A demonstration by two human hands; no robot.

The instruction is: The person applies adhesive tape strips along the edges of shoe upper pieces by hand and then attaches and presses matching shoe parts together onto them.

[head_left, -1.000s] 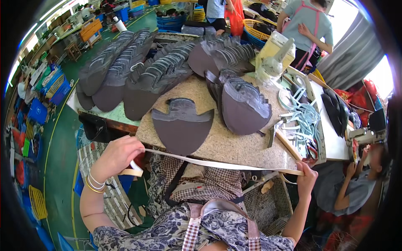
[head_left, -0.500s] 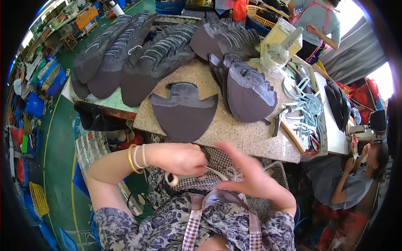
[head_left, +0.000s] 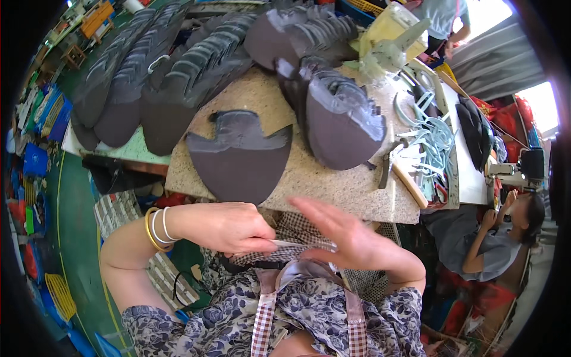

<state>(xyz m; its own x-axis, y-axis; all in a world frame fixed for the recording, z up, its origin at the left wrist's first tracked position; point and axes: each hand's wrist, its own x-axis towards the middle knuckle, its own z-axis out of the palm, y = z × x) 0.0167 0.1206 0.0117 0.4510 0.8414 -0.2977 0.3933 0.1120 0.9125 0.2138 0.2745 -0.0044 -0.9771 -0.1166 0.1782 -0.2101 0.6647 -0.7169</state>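
Observation:
My left hand [head_left: 235, 229] is closed, its thumb and fingers pinching a thin pale strip [head_left: 290, 243] in front of my body. The strip stretches across toward my right hand [head_left: 351, 241], whose fingers are straight and apart from the thumb. Whether the strip's far end touches the right palm cannot be made out. Just beyond both hands, a dark shoe-upper-like piece [head_left: 241, 163] lies flat near the table's front edge, rounded end toward me, with a tab at the back. To its right leans a stack of similar dark pieces [head_left: 342, 134] with greyish coated edges.
Long fanned rows of dark pieces [head_left: 208, 71] cover the table's back left. A yellowish container [head_left: 395, 30] stands at the back right, with pale blue strips [head_left: 431, 137] and a wooden-handled tool [head_left: 409, 183] nearer. A co-worker [head_left: 488, 238] sits at right; another person [head_left: 443, 24] stands behind.
My view has shifted, so the table appears farther left. My right hand has tilted lower and slowed, and the strip now runs straighter. A cream roll below my left hand is no longer visible.

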